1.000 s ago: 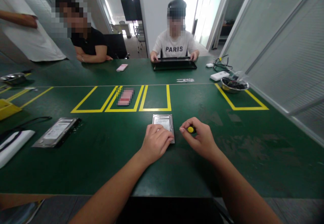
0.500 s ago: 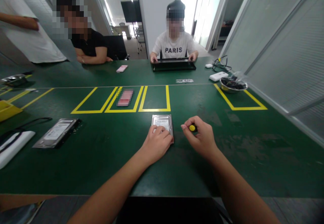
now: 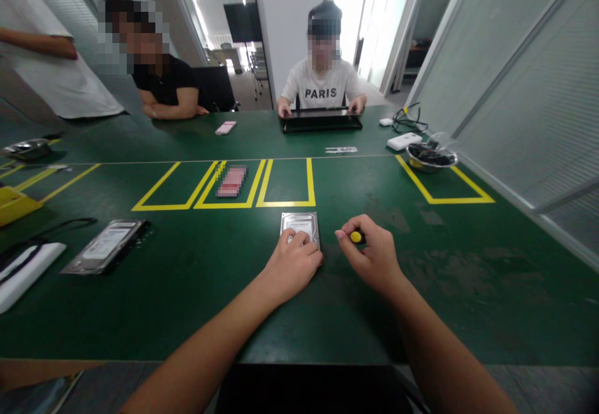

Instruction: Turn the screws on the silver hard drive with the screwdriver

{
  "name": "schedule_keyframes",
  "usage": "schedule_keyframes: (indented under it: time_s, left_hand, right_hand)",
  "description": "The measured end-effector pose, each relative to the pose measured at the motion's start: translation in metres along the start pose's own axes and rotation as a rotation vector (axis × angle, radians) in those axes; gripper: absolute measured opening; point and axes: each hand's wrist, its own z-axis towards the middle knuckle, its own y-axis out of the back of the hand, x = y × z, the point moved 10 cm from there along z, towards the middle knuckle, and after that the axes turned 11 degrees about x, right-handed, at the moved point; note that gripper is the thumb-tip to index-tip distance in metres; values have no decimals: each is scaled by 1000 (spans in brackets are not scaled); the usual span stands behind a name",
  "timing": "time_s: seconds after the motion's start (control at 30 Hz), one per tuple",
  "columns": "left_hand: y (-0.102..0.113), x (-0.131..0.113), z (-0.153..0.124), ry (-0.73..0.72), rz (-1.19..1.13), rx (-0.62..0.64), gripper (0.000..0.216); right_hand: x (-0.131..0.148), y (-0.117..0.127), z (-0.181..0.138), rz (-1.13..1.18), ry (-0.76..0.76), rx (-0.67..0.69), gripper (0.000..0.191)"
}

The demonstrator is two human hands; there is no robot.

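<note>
Flat on the green table lies a silver hard drive [image 3: 299,219] with a label on its top. My left hand [image 3: 294,261] is over its near part, gripping it with bent fingers and covering much of the label. To the right of the drive, and apart from it, my right hand [image 3: 372,252] is closed around a screwdriver [image 3: 356,237]. Only the round yellow end and a bit of its black handle show; the shaft is hidden. A second hard drive [image 3: 105,245] rests farther left, near neither hand.
Yellow tape frames [image 3: 286,203] mark the table beyond my hands, one around a pink phone [image 3: 231,181]. A metal bowl [image 3: 431,163] of dark parts stands at the right. Across the table a person holds a black tray [image 3: 322,124]. A white device [image 3: 30,274] lies at the left edge.
My left hand has shifted slightly toward the right on the hard drive, its fingers more bent. My right hand with the screwdriver has stayed nearly still.
</note>
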Motion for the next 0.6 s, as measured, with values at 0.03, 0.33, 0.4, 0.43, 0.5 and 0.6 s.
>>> schedule_keyframes:
  time_s: [0.03,0.33,0.4,0.43,0.5,0.6]
  left_hand:
    - [1,-1,0,-4,4,1,20]
    - [2,-2,2,4,7,11,18]
    - [2,-2,2,11,7,15,19]
    - [2,-2,2,15,4,17,19]
    - [1,-1,3,25,-10,26,19]
    - [-1,1,4,49,-35,45,17]
  right_hand:
    - [0,0,0,-1,2,-1,9]
    - [-3,-2,-1,-13,-4,5,10]
    - [-3,-3,-1,-12,-4,14,10]
    - [-3,-4,-1,-10,-2,17,10]
    - [-3,-4,-1,-11,-2,19,10]
    - [-4,-5,-1,-13,-1,24,10]
